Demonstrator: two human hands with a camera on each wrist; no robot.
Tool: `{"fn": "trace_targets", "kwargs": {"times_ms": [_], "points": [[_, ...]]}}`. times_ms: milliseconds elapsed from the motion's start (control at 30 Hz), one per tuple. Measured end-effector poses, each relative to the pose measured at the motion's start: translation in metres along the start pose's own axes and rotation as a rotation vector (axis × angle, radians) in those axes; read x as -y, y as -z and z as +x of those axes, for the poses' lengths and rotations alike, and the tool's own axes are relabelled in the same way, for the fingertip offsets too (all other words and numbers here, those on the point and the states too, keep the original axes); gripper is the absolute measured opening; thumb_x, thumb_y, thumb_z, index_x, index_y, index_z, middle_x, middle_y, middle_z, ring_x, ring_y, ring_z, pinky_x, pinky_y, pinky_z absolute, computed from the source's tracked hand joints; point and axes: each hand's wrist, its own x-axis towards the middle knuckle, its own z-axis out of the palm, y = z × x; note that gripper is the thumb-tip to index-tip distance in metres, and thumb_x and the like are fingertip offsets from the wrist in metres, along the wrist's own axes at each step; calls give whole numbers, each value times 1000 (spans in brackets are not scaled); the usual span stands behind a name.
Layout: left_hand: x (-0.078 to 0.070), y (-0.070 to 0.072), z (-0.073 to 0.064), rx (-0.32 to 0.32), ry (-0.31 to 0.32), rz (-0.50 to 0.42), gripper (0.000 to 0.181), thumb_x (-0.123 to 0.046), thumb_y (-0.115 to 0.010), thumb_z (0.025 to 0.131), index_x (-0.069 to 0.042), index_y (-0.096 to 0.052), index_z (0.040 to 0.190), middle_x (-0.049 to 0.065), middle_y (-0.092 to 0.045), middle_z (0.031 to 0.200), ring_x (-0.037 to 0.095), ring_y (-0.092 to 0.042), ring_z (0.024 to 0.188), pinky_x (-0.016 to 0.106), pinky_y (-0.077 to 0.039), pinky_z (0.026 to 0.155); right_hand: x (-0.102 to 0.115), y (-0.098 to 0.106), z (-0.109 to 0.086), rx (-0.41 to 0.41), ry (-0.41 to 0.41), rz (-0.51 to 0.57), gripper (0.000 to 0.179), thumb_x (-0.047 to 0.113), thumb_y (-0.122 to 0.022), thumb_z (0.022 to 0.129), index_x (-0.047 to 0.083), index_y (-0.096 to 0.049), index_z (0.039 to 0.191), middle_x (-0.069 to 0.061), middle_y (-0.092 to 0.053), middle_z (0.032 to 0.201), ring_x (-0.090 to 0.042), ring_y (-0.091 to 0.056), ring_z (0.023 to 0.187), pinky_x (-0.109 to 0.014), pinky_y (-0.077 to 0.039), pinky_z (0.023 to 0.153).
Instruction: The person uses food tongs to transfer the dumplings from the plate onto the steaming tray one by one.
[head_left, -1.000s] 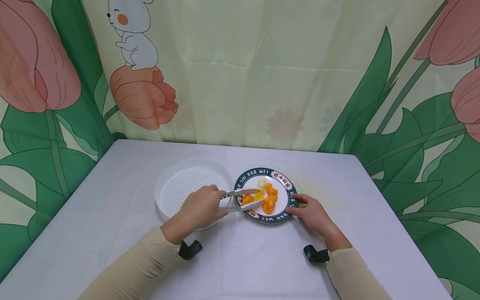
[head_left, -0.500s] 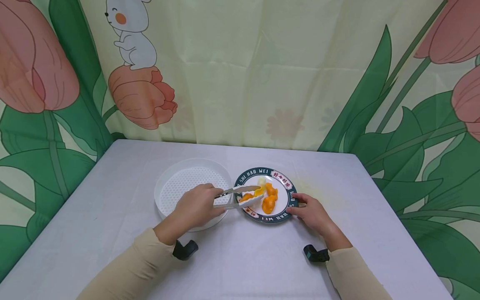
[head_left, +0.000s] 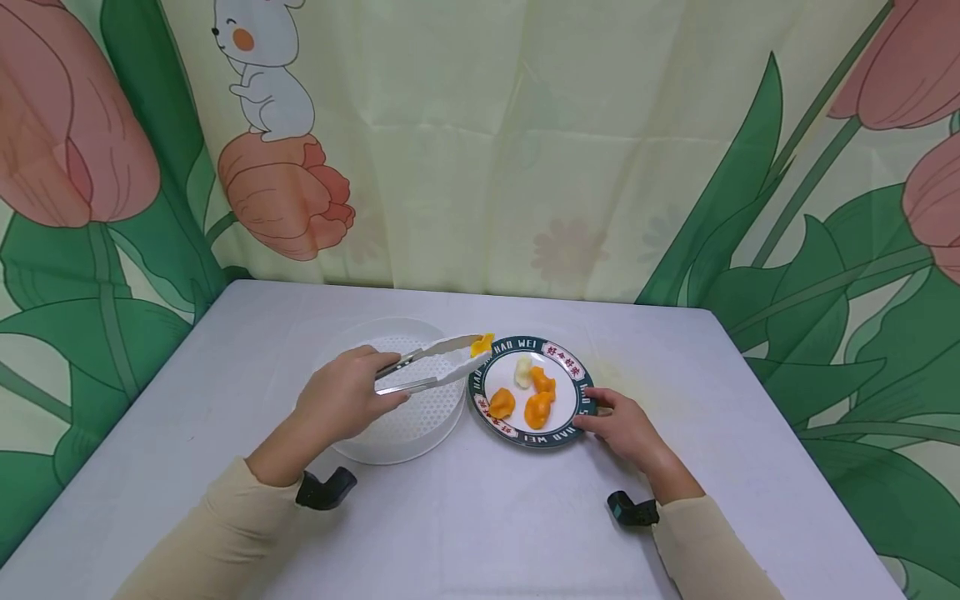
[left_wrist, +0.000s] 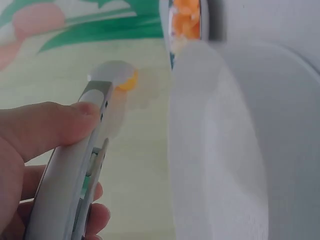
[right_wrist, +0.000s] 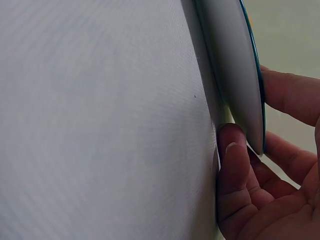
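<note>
My left hand (head_left: 333, 400) grips silver tongs (head_left: 420, 384) above the right part of a round white basket (head_left: 405, 452). Pinched in the white tong tips is a yellow piece (head_left: 482, 345), raised near the plate's upper left rim; what food it is cannot be told. My right hand (head_left: 624, 423) holds the right rim of the dark-edged plate (head_left: 517, 343), with thumb and fingers on either side of the rim in the right wrist view. On the plate lie several orange pieces (head_left: 538, 410) and a pale piece (head_left: 522, 372). The left wrist view shows the tongs (left_wrist: 65, 165) close up.
Basket and plate stand side by side on a white-covered table (head_left: 510, 525). Behind it hangs a pale curtain (head_left: 480, 167) printed with tulips and a white animal. Each wrist wears a small black camera (head_left: 326, 489).
The left hand and tongs have moved left and risen off the plate, lifting the yellow piece. Other pieces stay on the plate. The right hand has not moved.
</note>
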Motion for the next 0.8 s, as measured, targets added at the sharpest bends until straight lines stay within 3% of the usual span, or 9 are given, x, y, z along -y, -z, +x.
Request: {"fn": "trace_targets", "kwargs": {"times_ms": [333, 567, 800], "points": [[37, 13, -9, 14, 153, -33, 58, -30, -80, 85, 1, -63, 132, 19, -65, 114, 29, -60, 88, 41, -52, 66, -3, -1, 1, -3, -2, 1, 68, 25, -74, 91, 4, -44, 149, -25, -42, 147, -37, -48, 121, -43, -51, 94], [57, 7, -9, 31, 198, -52, 58, -27, -79, 86, 3, -61, 132, 22, -65, 115, 32, -61, 91, 42, -52, 68, -2, 0, 0, -4, -5, 3, 68, 25, -74, 91, 5, -44, 149, -25, -43, 147, -37, -49, 120, -43, -51, 94], [68, 1, -6, 74, 283, -24, 62, -29, -79, 87, 6, -58, 134, 26, -62, 120, 32, -58, 91, 37, -49, 62, -4, 0, 1, -3, 1, 0, 68, 26, -74, 92, 5, -44, 149, -25, -42, 148, -37, -50, 119, -43, -50, 95]]}}
